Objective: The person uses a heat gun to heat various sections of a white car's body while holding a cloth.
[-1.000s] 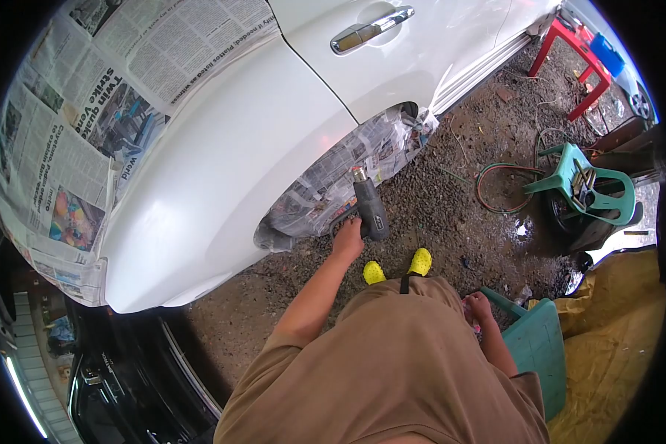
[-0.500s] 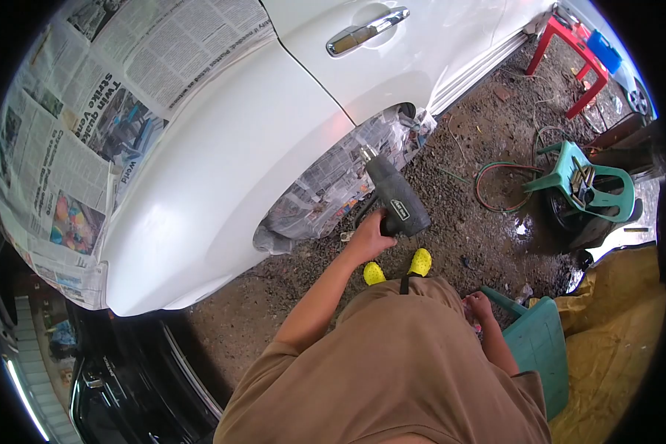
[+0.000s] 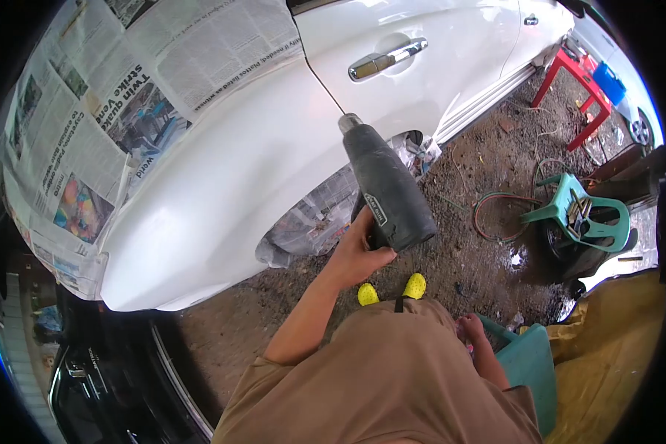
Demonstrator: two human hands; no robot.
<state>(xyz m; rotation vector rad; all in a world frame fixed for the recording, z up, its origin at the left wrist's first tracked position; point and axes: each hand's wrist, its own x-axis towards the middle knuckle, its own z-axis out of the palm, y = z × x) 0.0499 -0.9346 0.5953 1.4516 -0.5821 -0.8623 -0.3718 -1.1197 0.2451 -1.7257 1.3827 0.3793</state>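
My left hand [image 3: 359, 255] is wrapped round the handle of a black heat gun [image 3: 388, 189], lifted in front of the white car panel [image 3: 222, 177]. The gun's metal nozzle points up and left, over the seam between panel and door. Crumpled newspaper masks the wheel arch [image 3: 311, 214] behind the gun. My right hand [image 3: 471, 329] is low beside my body, fingers curled near a small pink thing I cannot make out, next to a green plastic chair [image 3: 529, 370].
Newspaper [image 3: 155, 74] covers the car's left part. At the right stand a green chair [image 3: 566, 200] with tools, a hose [image 3: 485, 214] on wet gravel and a red table [image 3: 596, 92]. A black car [image 3: 111, 377] is lower left, a yellow-brown tarp [image 3: 607, 355] lower right.
My left hand has raised the heat gun up and closer to the camera, its nozzle now over the door seam. The view has shifted slightly. My right hand stays low.
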